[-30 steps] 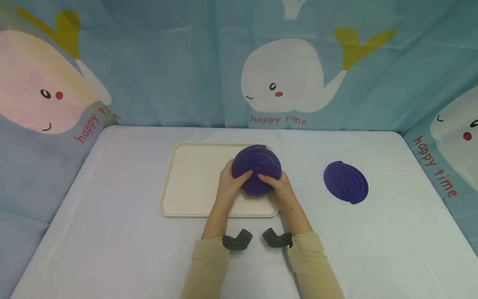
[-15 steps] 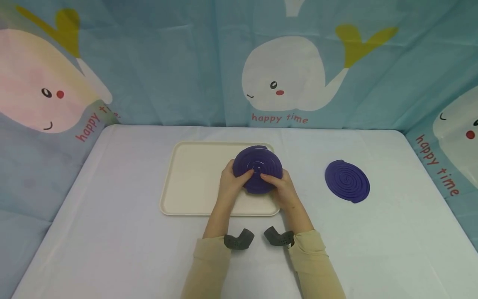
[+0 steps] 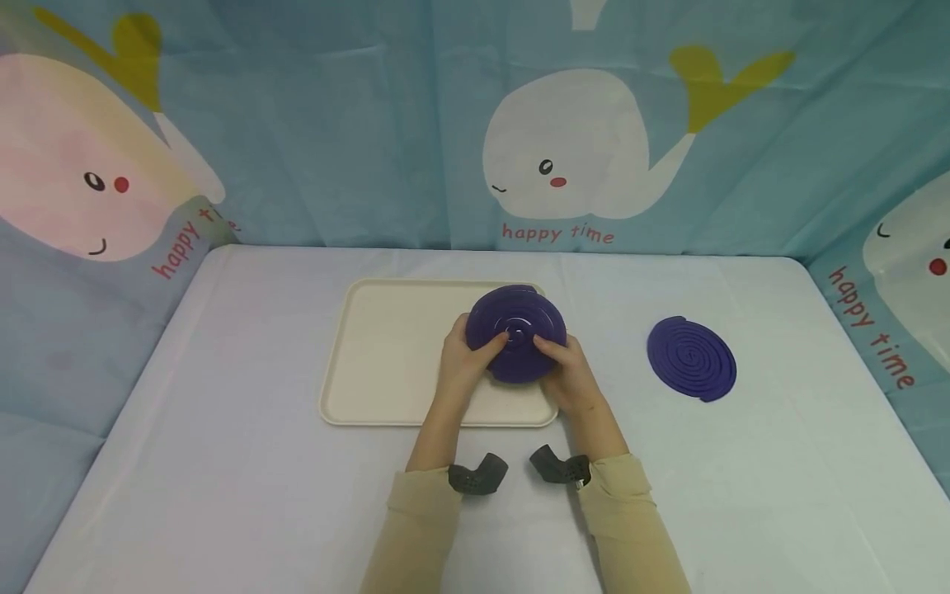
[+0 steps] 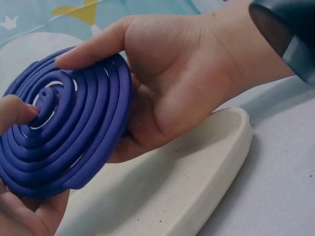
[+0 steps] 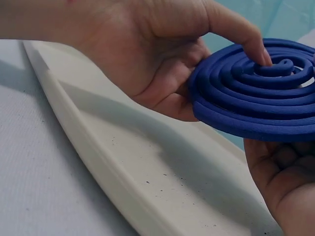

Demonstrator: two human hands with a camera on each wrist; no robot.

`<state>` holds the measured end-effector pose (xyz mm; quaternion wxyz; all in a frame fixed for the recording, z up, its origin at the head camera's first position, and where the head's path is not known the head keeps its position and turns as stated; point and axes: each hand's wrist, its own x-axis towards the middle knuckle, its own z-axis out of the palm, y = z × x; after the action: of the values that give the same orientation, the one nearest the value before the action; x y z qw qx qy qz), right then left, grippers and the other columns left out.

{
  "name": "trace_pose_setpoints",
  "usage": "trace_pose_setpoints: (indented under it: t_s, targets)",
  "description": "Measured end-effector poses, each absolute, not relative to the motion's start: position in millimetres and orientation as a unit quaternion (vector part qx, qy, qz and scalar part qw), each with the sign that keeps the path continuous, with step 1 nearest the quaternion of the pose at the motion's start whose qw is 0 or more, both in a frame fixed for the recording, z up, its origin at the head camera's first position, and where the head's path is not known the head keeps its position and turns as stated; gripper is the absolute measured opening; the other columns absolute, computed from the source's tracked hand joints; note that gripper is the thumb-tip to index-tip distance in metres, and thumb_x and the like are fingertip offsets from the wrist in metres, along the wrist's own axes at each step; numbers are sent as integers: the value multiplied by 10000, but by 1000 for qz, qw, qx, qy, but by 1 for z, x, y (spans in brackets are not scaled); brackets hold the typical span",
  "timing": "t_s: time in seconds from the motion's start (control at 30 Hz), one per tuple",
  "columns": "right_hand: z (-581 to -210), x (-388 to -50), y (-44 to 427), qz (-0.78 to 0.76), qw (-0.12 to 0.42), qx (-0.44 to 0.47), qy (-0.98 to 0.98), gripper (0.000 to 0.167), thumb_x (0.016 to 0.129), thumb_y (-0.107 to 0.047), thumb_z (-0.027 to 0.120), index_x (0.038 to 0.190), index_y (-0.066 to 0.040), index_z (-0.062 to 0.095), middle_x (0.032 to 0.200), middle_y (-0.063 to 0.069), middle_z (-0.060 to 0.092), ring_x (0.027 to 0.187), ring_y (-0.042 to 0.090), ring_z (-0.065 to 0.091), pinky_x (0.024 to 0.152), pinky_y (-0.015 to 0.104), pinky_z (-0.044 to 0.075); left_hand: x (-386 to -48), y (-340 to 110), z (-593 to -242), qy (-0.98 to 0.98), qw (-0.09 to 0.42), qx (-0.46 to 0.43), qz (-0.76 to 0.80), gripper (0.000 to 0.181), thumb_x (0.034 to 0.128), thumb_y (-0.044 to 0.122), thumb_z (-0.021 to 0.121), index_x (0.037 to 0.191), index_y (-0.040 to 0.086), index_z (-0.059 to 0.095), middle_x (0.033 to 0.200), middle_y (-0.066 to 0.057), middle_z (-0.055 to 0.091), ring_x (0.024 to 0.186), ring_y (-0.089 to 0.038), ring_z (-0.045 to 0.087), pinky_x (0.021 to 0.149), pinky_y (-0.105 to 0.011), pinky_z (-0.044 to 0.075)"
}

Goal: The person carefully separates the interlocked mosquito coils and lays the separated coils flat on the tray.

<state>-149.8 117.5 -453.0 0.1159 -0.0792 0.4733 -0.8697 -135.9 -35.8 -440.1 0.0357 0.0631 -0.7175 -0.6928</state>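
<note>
A purple-blue mosquito coil [image 3: 517,309] is held over the right part of a cream tray [image 3: 386,355]. My left hand [image 3: 457,359] grips its left edge, thumb on top near the centre and fingers underneath. On the right edge, my right hand [image 3: 573,375] grips the coil with its thumb on the outer rings. Light gaps show around the centre of the coil [image 4: 93,130] in the left wrist view. Seen from the right wrist, the left thumb presses beside the inner tip of the coil [image 5: 246,101]. Most of the fingers are hidden beneath it.
A second purple mosquito coil [image 3: 692,359] lies flat on the white tabletop [image 3: 779,462], right of the tray. Small dark specks dot the tray floor [image 5: 147,162]. A blue curtain with whale prints [image 3: 371,124] hangs behind the table.
My right thumb has shifted right, away from the coil's centre, while the left thumb stays near the middle. The held coil has tilted slightly. The head view has drifted a little.
</note>
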Motion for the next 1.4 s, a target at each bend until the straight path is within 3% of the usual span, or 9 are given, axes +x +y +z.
trace_pose_setpoints:
  t_s: [0.4, 0.67, 1.0, 1.4]
  targets:
    - [-454, -150, 120, -882, 133, -98, 441, 179, 886, -87, 566, 1016, -110, 686, 1031, 14, 679, 989, 126, 617, 910, 253, 466, -133, -36, -434, -711, 37, 59, -699, 490, 789, 157, 726, 1210, 1, 532, 1207, -164, 597, 1165, -295, 526, 1035, -423, 375]
    - [-451, -151, 119, -876, 140, -79, 455, 381, 882, 44, 377, 1016, -117, 695, 1049, 12, 672, 1013, 130, 598, 931, 273, 454, -137, -39, -439, -738, 73, 80, -666, 480, 773, 181, 754, 1181, 17, 561, 1184, -146, 618, 1148, -287, 543, 1021, -419, 388]
    - [-450, -150, 118, -858, 145, -91, 484, 406, 839, 96, 399, 1013, -120, 694, 1064, 20, 661, 1036, 149, 588, 935, 280, 453, -136, -39, -438, -747, 106, 115, -647, 441, 766, 162, 756, 1136, 15, 566, 1126, -144, 637, 1089, -298, 571, 980, -433, 416]
    - [-450, -151, 115, -838, 127, -102, 521, 407, 823, 138, 459, 952, -143, 724, 978, 2, 686, 932, 133, 617, 861, 257, 493, -137, -44, -439, -698, 145, 129, -689, 504, 753, 92, 765, 1176, 44, 496, 1228, -166, 590, 1187, -307, 514, 1043, -468, 341]
